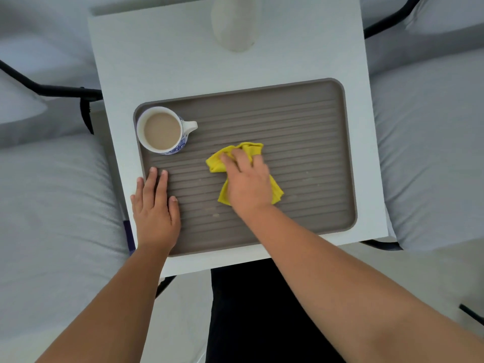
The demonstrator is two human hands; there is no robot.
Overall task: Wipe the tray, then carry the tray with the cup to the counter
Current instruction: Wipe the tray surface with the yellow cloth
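A brown ribbed tray (pixel 309 121) lies on a small white table (pixel 162 53). In the tray's far left corner stands a white and blue cup (pixel 163 131) full of milky tea, handle pointing right. My right hand (pixel 248 182) presses a crumpled yellow cloth (pixel 217 162) flat onto the middle of the tray. My left hand (pixel 155 205) rests flat on the tray's near left edge, fingers spread, holding nothing. A few pale specks show on the ribs near the cloth.
A white vase (pixel 234 24) stands at the table's far edge, behind the tray. Grey cushioned seats (pixel 52 195) with black frames flank the table on both sides. My dark trousers (pixel 256 310) show below the table's near edge.
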